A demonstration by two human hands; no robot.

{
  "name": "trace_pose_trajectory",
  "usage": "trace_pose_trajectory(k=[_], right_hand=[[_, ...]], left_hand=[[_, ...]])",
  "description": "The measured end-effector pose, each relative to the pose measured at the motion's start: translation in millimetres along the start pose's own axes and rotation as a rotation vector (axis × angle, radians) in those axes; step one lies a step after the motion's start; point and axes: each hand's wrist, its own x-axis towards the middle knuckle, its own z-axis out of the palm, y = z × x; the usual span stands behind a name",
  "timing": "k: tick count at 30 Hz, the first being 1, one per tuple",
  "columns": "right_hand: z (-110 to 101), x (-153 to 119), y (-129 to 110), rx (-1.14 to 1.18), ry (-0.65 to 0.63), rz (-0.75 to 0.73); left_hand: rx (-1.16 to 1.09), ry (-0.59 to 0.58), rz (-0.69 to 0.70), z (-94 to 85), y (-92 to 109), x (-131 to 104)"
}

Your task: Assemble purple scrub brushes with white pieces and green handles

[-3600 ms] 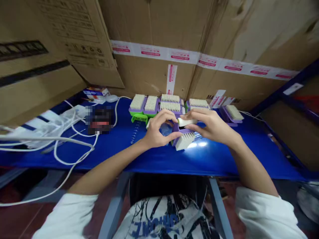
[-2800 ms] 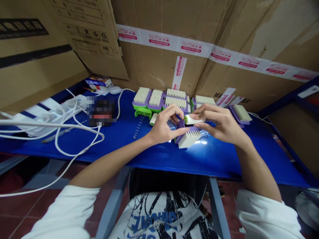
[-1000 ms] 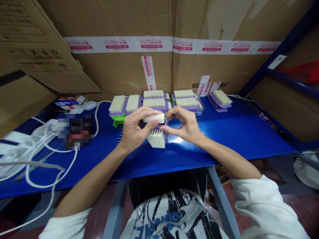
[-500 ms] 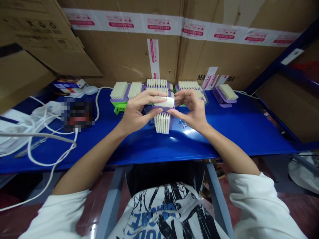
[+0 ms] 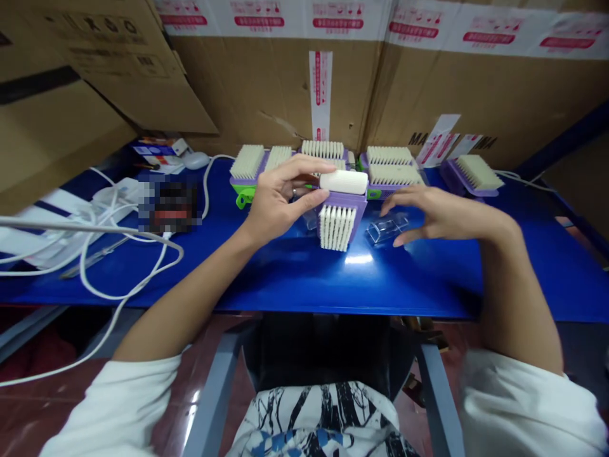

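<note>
Two hands: both over the blue table
Left hand: fingers closed around a purple scrub brush, bristles down
Right hand: open, empty, fingertips at clear plastic case

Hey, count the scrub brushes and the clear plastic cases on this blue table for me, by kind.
Brushes lying on the table, bristles up: 7
Purple brush held in the left hand: 1
Clear plastic case: 1
Total: 9
</note>
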Motion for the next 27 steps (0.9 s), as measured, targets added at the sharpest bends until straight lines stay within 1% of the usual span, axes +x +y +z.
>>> trace_pose_trajectory(k=[1,2,3,4,5,7,8,9,10,12,14,16,18,20,23,27], right_hand=[[4,-1,10,0.011,-0.069,0.004],[7,-2,18,0.033,-0.096,0.013],[10,-2,21,0.059,-0.067,0.031],[11,-2,21,0.085,0.016,0.048],[9,-2,15,0.107,0.139,0.068],[-3,0,-7,0.117,0.424,0.092],[-11,3,-22,0.11,0.529,0.089],[-19,7,-38,0.084,0.589,0.071],[-26,13,-55,0.048,0.601,0.03],[-38,28,-83,-0.042,0.48,-0.052],[-44,43,-100,-0.138,0.331,-0.094],[-47,56,-107,-0.22,0.23,-0.096],[-45,63,-105,-0.27,0.164,-0.086],[-41,65,-100,-0.281,0.143,-0.083],[-32,62,-93,-0.234,0.177,-0.089],[-22,59,-90,-0.202,0.213,-0.077]], left_hand=[[0.028,0.017,0.005,0.9,2,-1],[0.05,0.032,0.006,1.8,4,-2],[0.061,0.045,0.002,2.4,5,-2],[0.058,0.056,-0.004,2.9,4,-2],[0.045,0.064,-0.011,3.1,2,-2],[0.007,0.07,-0.02,3.1,-4,-2],[-0.01,0.066,-0.02,3.0,-7,-2],[-0.021,0.057,-0.016,2.8,-10,-2],[-0.03,0.046,-0.009,2.6,-13,-2],[-0.046,0.026,0.007,2.7,-15,-2],[-0.073,0.015,0.01,3.7,-16,-3],[-0.107,0.013,0.001,5.1,-15,-5],[-0.13,0.011,-0.022,6.3,-14,-6],[-0.142,0.005,-0.054,6.3,-13,-7],[-0.147,-0.02,-0.1,4.3,-10,-7],[-0.134,-0.061,-0.104,1.2,-3,-6]])
